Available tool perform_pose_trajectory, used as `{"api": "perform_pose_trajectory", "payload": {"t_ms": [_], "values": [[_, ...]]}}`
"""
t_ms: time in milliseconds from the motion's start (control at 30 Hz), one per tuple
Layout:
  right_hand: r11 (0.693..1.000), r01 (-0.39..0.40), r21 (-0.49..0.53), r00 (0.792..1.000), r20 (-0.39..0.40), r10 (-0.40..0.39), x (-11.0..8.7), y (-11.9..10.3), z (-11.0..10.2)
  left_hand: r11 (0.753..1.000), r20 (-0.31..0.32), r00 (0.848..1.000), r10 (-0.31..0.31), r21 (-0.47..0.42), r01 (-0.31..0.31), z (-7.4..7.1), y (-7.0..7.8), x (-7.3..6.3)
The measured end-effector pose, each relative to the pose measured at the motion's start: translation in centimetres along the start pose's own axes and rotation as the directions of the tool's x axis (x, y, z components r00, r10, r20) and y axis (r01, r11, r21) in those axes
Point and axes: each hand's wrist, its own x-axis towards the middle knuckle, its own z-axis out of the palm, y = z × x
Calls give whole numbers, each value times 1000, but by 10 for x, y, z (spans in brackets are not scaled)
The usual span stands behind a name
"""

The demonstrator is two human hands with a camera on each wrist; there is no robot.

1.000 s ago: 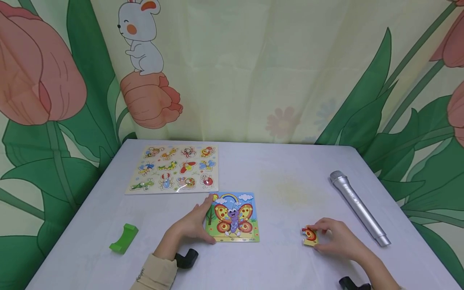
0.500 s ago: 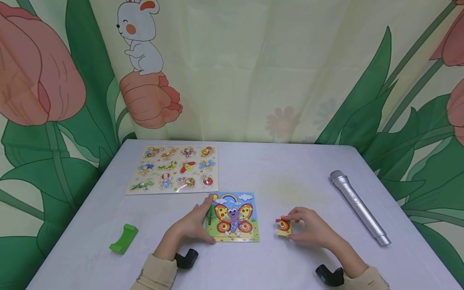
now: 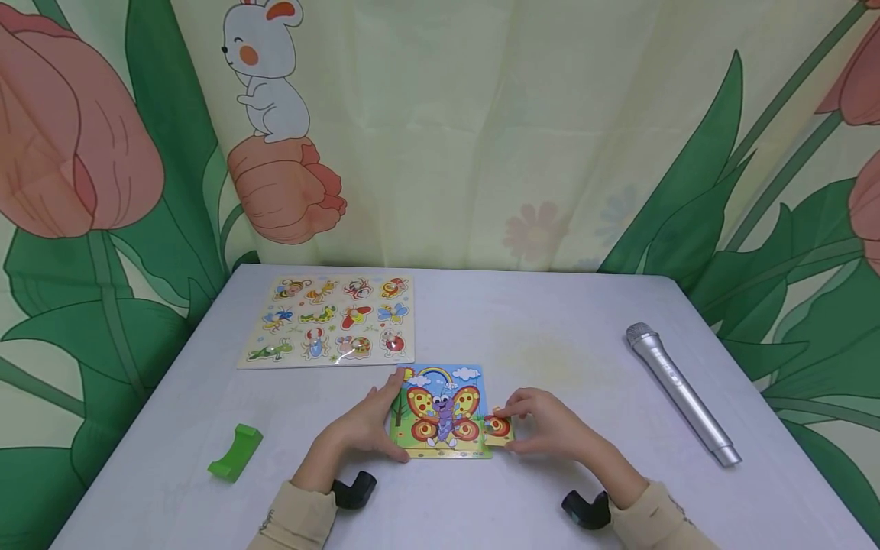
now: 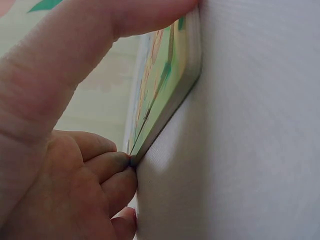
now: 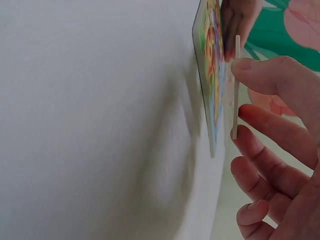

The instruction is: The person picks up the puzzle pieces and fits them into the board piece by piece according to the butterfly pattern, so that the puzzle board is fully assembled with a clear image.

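A square butterfly jigsaw puzzle (image 3: 440,405) lies flat on the table, its picture looking whole. My left hand (image 3: 364,424) holds its left side, thumb at the near corner and fingers at the far one; the left wrist view shows these contacts on the puzzle's edge (image 4: 172,95). Thumb and fingers of my right hand (image 3: 553,429) pinch a small puzzle piece (image 3: 498,431) with a red and orange swirl. In the head view that piece overlaps the puzzle's right edge. From the right wrist, the thin piece (image 5: 236,90) appears edge-on, raised above the puzzle with a gap between.
A larger insect puzzle board (image 3: 330,321) lies behind on the left, close to the butterfly puzzle's far edge. Farther left is a green arch-shaped block (image 3: 236,454). A silver microphone (image 3: 682,393) lies on the right. A printed curtain hangs behind the white table (image 3: 550,504).
My right hand has carried the puzzle piece leftward across the table to the butterfly puzzle's right edge. My left hand and the puzzle have stayed in place.
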Motion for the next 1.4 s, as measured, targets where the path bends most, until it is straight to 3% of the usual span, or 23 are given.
{"api": "perform_pose_trajectory", "payload": {"t_ms": [367,900,1233,1400], "values": [[995,82,-59,994,74,-78,23,-10,14,1000,-7,1000,6,1,-6,0,1,2],[986,1,-167,992,126,21,36,-25,21,1000,-2,1000,-13,-2,13,-2,4,1],[988,13,-157,990,141,10,38,-27,21,1000,-6,1000,-21,-16,21,-2,4,1],[976,-2,-218,988,153,36,39,-31,22,1000,-3,1000,-13,-27,13,-1,3,0]]}}
